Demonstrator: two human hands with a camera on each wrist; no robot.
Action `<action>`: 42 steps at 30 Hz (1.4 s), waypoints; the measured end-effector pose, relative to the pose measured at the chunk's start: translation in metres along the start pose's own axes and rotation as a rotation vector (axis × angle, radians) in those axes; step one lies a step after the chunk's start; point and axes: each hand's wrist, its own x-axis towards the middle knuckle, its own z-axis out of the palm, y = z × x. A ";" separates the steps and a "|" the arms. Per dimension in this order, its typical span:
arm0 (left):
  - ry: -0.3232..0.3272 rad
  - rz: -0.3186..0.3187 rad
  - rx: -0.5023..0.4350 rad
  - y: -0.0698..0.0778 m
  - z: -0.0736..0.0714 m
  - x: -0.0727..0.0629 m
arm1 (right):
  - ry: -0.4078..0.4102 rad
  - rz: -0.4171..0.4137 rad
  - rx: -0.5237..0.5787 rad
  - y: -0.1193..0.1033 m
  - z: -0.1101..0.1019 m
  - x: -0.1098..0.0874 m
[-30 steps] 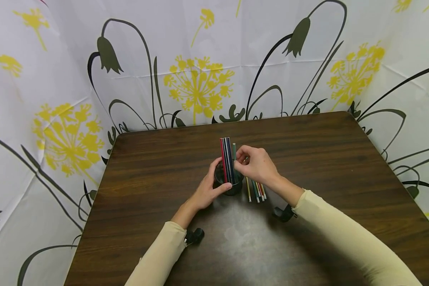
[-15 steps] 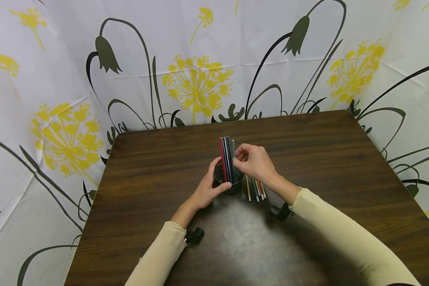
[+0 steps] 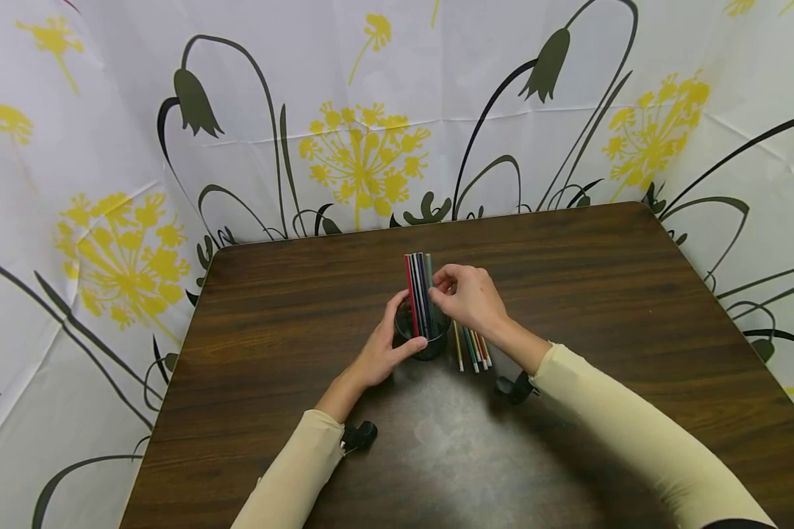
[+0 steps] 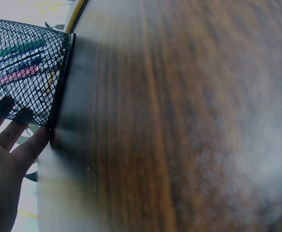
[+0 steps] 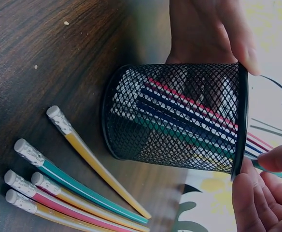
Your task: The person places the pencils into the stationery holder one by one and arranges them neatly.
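Head view: a black mesh cup (image 3: 430, 353) stands upright on the dark wooden table (image 3: 602, 316). At the left side of the cup is the left hand (image 3: 381, 353); its fingers and thumb are curved around the cup and grip it, with the thumb at the near rim. At the right side of the cup, the right hand (image 3: 473, 297) pinches a green pencil (image 3: 428, 272) between thumb and fingers. The lower part of this pencil is inside the cup, and its upper end rises above the rim. Next to it in the cup stand red and dark blue pencils (image 3: 418, 294), close together.

The right wrist view shows five loose pencils (image 5: 88, 191) on the table beside the cup: yellow, green and red ones with white erasers. The yellow one nearest to the cup lies a little apart. Behind the cup, beyond the table, hangs a white flowered cloth (image 3: 364, 44).
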 end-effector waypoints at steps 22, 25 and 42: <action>-0.003 -0.018 0.009 0.000 0.001 0.000 | -0.054 0.060 -0.036 -0.001 0.001 0.006; -0.003 -0.015 0.006 -0.001 0.001 -0.001 | -0.063 0.069 -0.031 -0.001 0.001 0.007; -0.004 -0.013 0.019 -0.001 0.000 0.000 | -0.076 0.062 -0.004 0.001 0.000 0.009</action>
